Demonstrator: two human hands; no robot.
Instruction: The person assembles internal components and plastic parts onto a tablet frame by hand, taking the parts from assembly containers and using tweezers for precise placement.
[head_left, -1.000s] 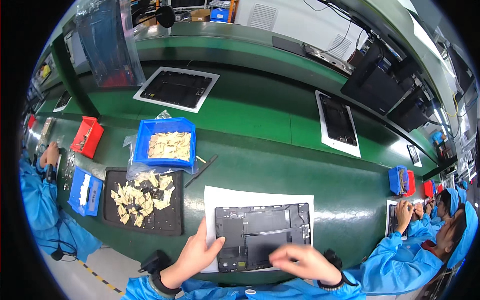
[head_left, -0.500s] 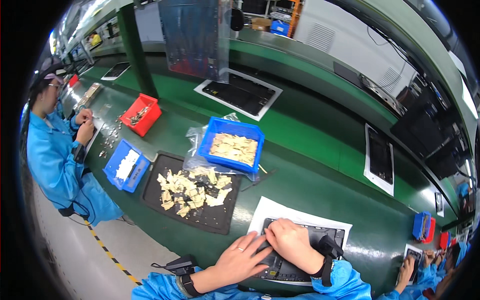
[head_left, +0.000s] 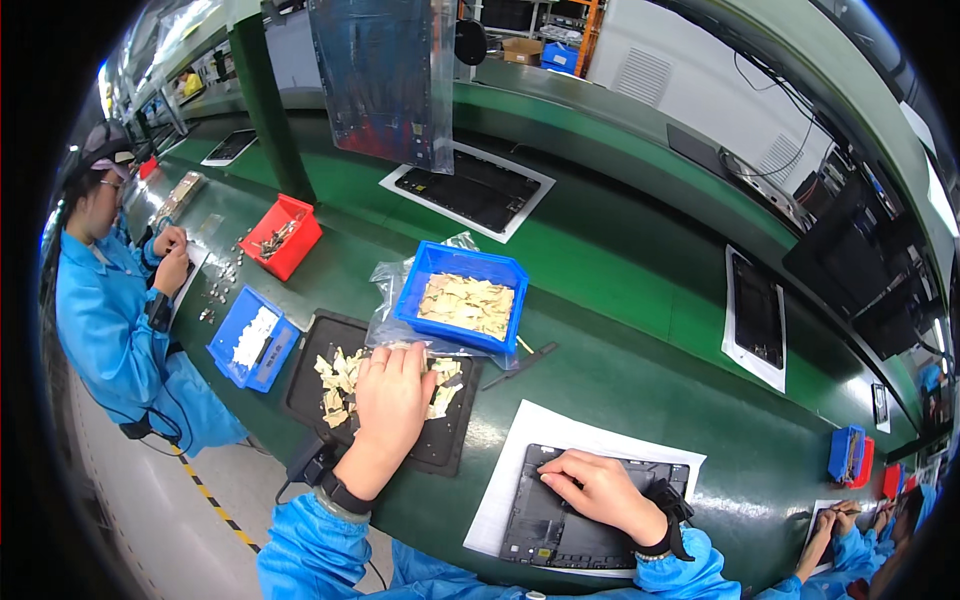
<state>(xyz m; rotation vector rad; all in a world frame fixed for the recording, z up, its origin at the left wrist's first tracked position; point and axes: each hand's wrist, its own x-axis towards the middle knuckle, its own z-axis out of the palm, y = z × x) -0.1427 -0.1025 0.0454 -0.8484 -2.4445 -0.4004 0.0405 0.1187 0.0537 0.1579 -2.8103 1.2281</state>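
Observation:
My left hand (head_left: 393,400) is over a black tray (head_left: 440,452) strewn with crumpled cream-coloured pieces (head_left: 335,385). Its fingers reach forward over the pieces, with the thumb apart; the fingertips are partly hidden. My right hand (head_left: 605,492) rests on a flat black device housing (head_left: 535,515), thumb and forefinger drawn together near its upper left part. Whatever may lie between those fingertips is too small to make out. Under the housing is a white sheet (head_left: 487,520).
Behind the tray stands a blue bin (head_left: 412,318) of cream pieces on a clear bag. A thin dark tool (head_left: 520,366) lies beside it. Further left are a blue bin (head_left: 275,362) with white pieces and a red bin (head_left: 292,258) with metal parts. A co-worker (head_left: 115,300) sits at left.
My left hand has left the housing and moved up and left to the tray. My right hand stays on the housing, its fingertips now uncovered.

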